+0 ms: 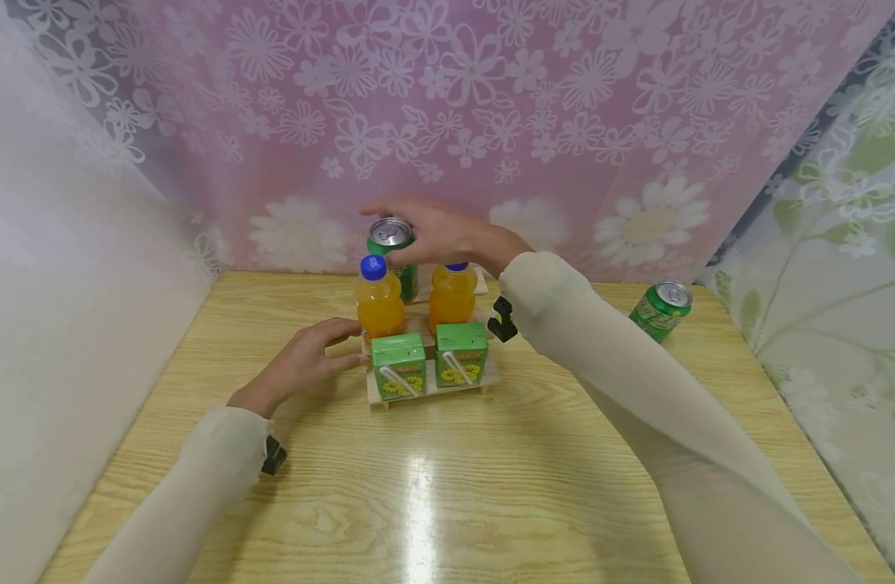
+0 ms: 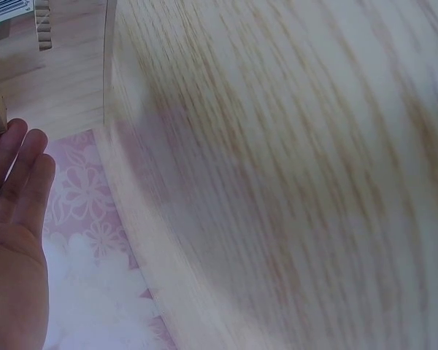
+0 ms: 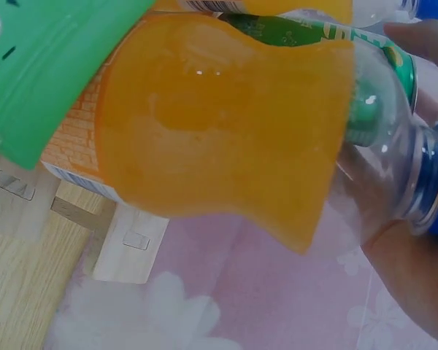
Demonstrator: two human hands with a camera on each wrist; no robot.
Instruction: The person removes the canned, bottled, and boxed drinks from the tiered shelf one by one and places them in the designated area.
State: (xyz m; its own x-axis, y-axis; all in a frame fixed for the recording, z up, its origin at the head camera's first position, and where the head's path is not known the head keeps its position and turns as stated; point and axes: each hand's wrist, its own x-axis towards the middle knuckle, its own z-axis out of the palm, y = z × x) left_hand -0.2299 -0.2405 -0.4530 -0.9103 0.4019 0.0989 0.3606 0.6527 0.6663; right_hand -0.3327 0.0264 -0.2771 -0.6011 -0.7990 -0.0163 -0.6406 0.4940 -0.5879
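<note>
My right hand (image 1: 447,235) holds a green soda can (image 1: 391,231) near its top, thumb in front and fingers behind. The can is upright at the back of a small stepped wooden stand (image 1: 494,372). In the right wrist view, an orange drink bottle (image 3: 219,117) with a blue cap hides part of the can and thumb. At the stand's left side is my left hand (image 1: 309,357); in the left wrist view its nearly straight fingers (image 2: 31,146) touch a wooden edge.
Two green juice boxes (image 1: 400,369) with straws occupy the front step. Behind them stand two orange bottles (image 1: 451,296). Another green can (image 1: 661,311) is on the wooden table (image 1: 331,503) at the right. Flowered pink cloth (image 1: 447,122) backs the table.
</note>
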